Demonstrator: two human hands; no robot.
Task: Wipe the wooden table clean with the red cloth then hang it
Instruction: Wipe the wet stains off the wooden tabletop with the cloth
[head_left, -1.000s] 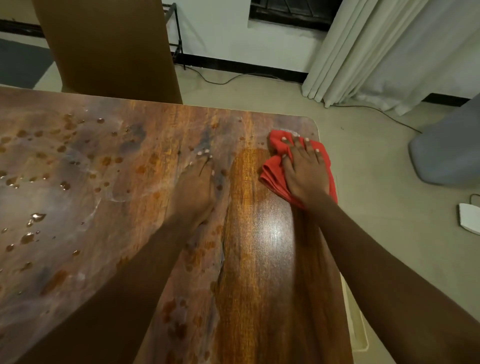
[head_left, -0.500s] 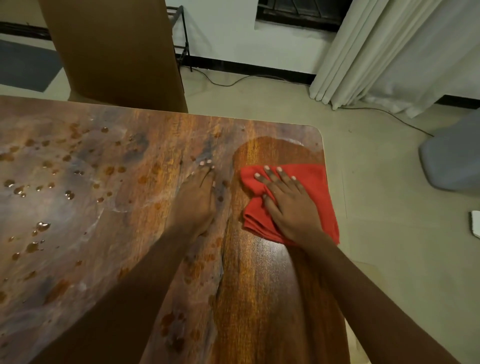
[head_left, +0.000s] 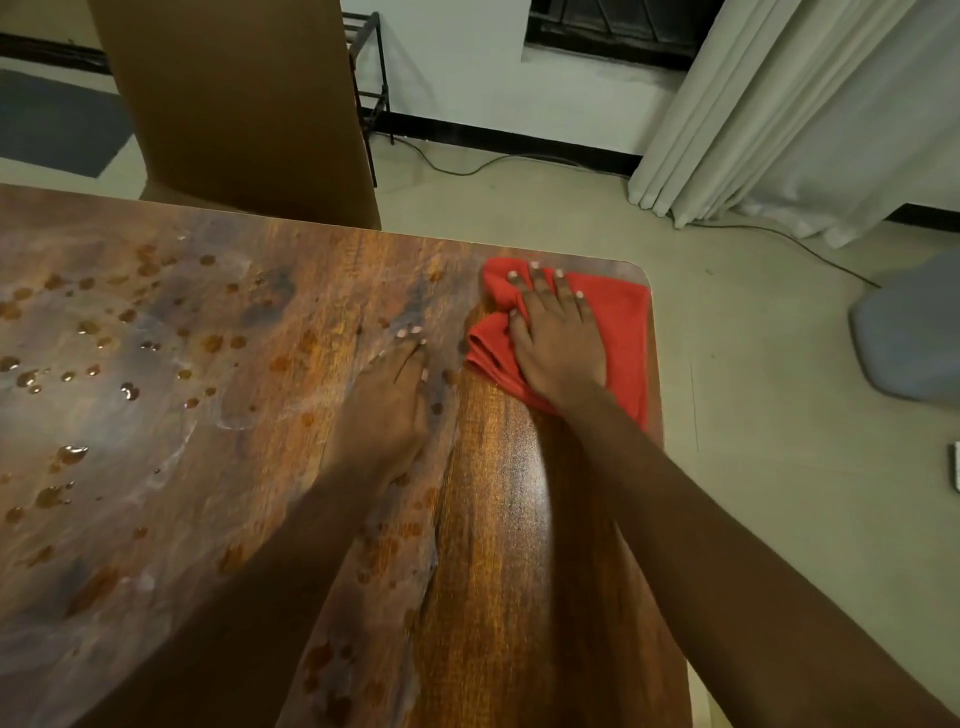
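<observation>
Plainly, the wiping is only partly done, so the step in hand is to work the red cloth (head_left: 621, 332) across the wet part of the worktop (head_left: 498, 519). The cloth lies bunched at the far right corner, its edge at the worktop's rim, under the right hand (head_left: 558, 348), whose fingers (head_left: 543, 283) are spread and straight, pressing down and clasping nothing. The left hand (head_left: 387, 410) rests flat on the wood just beside it, fingers straight and together, holding nothing. To do this well, I judge the cloth should be flattened for more contact, pressed evenly, and drawn in overlapping passes leftward, with the bracing hand lifted clear first. A glossy strip (head_left: 519, 467) near the right arm looks wiped; left of it lie cloudy smears and many droplets (head_left: 130, 391). Beyond the far edge stands a tall brown panel (head_left: 234, 104); pale curtains (head_left: 779, 104) hang at the right, and a cable (head_left: 467, 167) trails over the light floor (head_left: 753, 364).
</observation>
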